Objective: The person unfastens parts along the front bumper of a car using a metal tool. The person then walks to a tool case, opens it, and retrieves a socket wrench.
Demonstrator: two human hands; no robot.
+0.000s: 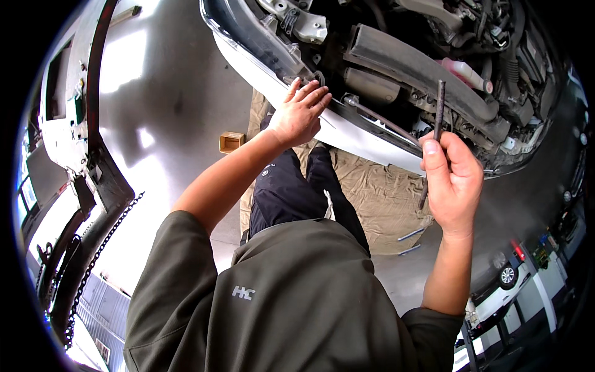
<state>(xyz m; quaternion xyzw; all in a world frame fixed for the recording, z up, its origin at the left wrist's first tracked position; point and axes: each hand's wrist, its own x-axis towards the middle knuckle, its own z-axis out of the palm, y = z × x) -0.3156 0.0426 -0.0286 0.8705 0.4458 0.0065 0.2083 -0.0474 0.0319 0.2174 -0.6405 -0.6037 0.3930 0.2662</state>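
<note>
My right hand [455,183] is closed around a dark metal T-handle wrench [440,105], gripping it where the crossbar meets the long shaft. That shaft runs up and left, over the white front bumper [365,141] of a car, to a point near its upper edge. What the tip engages is too small to tell. My left hand [296,119] rests with fingers spread at the bumper's upper edge, beside the headlight [254,40]. Behind both hands lies the uncovered engine bay, with a long black plastic duct [421,68] across it.
A tan cloth [372,192] covers the floor under the bumper, with two thin light-coloured strips at its edge. On the floor to the left sits a small open cardboard box [232,142]. A large metal frame with a hanging chain [102,248] stands farther left. Another white car [496,291] is at the right.
</note>
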